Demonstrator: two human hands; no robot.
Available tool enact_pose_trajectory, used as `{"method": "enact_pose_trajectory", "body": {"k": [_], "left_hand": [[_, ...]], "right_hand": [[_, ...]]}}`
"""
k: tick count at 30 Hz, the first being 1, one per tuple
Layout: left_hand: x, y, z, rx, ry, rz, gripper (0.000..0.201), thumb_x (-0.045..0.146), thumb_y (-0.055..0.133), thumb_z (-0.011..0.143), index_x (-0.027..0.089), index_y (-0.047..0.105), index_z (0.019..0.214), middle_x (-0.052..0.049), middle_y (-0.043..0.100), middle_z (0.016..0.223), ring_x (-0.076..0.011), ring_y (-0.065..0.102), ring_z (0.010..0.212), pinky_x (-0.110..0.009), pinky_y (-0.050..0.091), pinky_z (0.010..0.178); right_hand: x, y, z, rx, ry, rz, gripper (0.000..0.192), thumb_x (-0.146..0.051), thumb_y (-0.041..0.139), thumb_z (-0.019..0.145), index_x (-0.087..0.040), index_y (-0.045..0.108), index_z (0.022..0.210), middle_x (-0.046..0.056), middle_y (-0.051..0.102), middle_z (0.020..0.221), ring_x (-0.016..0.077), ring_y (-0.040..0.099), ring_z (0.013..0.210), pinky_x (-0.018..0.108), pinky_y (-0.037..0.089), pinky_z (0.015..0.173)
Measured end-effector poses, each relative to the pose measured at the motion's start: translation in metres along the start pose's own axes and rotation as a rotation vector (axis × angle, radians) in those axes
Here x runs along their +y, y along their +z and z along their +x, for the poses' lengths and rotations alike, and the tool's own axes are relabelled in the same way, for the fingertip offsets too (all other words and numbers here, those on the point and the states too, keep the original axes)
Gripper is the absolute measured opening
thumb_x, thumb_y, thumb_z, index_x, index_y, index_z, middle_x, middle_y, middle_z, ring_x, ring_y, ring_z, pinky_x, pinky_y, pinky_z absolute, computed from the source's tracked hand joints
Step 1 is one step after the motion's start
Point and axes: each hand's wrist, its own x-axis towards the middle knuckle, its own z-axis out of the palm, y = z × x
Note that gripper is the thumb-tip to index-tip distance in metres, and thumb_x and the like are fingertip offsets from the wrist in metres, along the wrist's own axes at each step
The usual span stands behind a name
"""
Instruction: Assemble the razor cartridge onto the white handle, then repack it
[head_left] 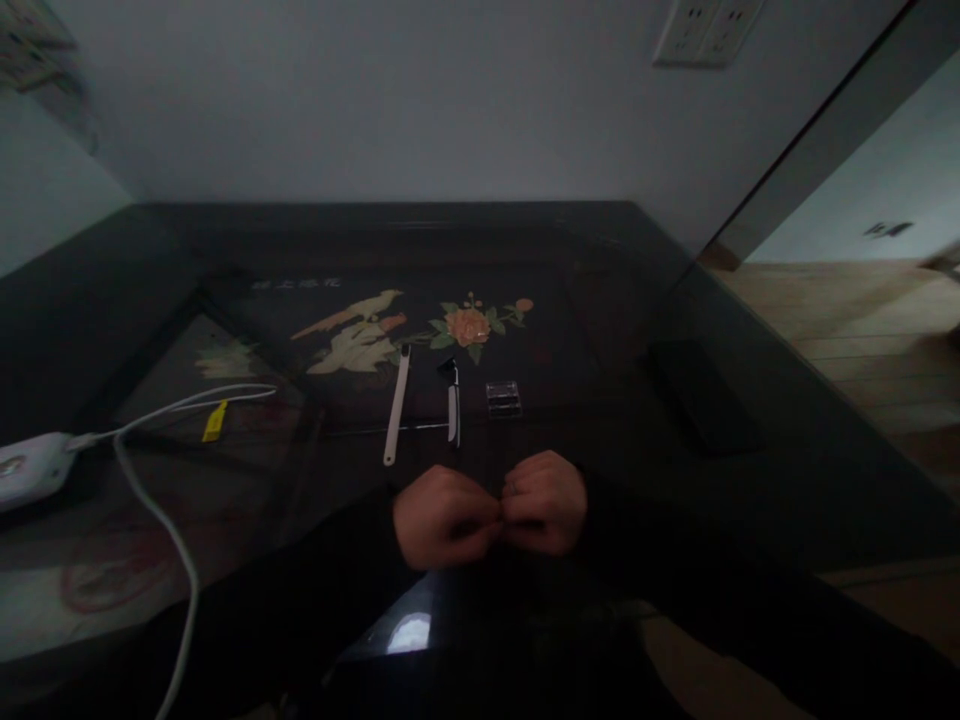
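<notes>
A: Glossy dark table (600, 445), smooth as glass, pale birds (360, 345) and a peach-pink flower (467, 326) showing on it!

B: And across the middle, a flat, slim, pale stick (397, 408) with a round hole at its near end. Just right of it, the razor (454, 410); then the case (503, 398), clear, hard-looking, boxy.

A: Now the hands! Left hand (446, 518) and right hand (544, 503), knuckles up, coming in from either side, fingertips meeting just this side of the razor and case.

B: Fingers curled in on both. Pinching something?

A: Can't tell, for either hand; the fingers hide it and it's dim.

B: The razor's plain enough: white and black handle, dark head at the far end, lying apart from stick and case.

A: And the case shows thin, shiny edges, parted into narrow rows!
</notes>
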Motion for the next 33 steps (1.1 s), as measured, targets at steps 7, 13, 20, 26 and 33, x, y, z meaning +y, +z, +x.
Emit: {"method": "enact_pose_trajectory", "body": {"k": [7,13,20,26,33], "left_hand": [[-0.0016,0.0005,-0.0002,-0.046,0.129,0.296,0.027,0.019,0.039,0.087,0.019,0.05,0.062,0.0,0.056,0.055,-0.0127,0.049,0.049,-0.031,0.03,0.05],[-0.001,0.0019,0.0003,-0.031,0.161,0.385,0.029,0.019,0.038,0.088,0.018,0.053,0.063,-0.001,0.058,0.055,-0.0129,0.052,0.049,-0.031,0.032,0.05],[-0.0023,0.0041,-0.0008,-0.027,0.166,0.41,0.029,0.02,0.039,0.089,0.019,0.053,0.064,-0.001,0.059,0.055,-0.0129,0.053,0.049,-0.03,0.032,0.05],[-0.0002,0.0042,0.0007,-0.002,0.171,0.419,0.03,0.02,0.038,0.089,0.018,0.053,0.063,-0.001,0.058,0.055,-0.0124,0.053,0.049,-0.03,0.032,0.049],[-0.0014,0.0052,-0.0013,-0.002,0.172,0.437,0.03,0.021,0.038,0.09,0.018,0.053,0.065,-0.001,0.058,0.056,-0.0126,0.053,0.05,-0.03,0.032,0.05]], "right_hand": [[0.0,0.0,-0.002,-0.047,-0.008,-0.03,0.035,-0.038,0.048,0.088,-0.02,0.056,0.06,0.0,0.058,0.054,0.0115,0.047,0.051,0.03,0.022,0.05],[0.0003,-0.0002,-0.0019,-0.081,-0.001,-0.03,0.036,-0.039,0.047,0.089,-0.02,0.056,0.06,0.0,0.057,0.054,0.0114,0.047,0.053,0.03,0.022,0.051],[0.0012,0.0024,-0.0031,-0.086,-0.016,-0.07,0.04,-0.042,0.042,0.092,-0.02,0.056,0.062,0.0,0.057,0.055,0.0118,0.047,0.053,0.03,0.022,0.051],[0.0009,0.0022,-0.0038,-0.041,-0.029,-0.062,0.041,-0.042,0.04,0.093,-0.02,0.056,0.061,0.0,0.055,0.054,0.0122,0.045,0.052,0.03,0.022,0.05],[-0.0011,-0.0006,-0.0019,-0.025,-0.024,-0.062,0.041,-0.04,0.041,0.092,-0.02,0.056,0.06,0.0,0.054,0.054,0.0123,0.044,0.052,0.03,0.022,0.05]]}}
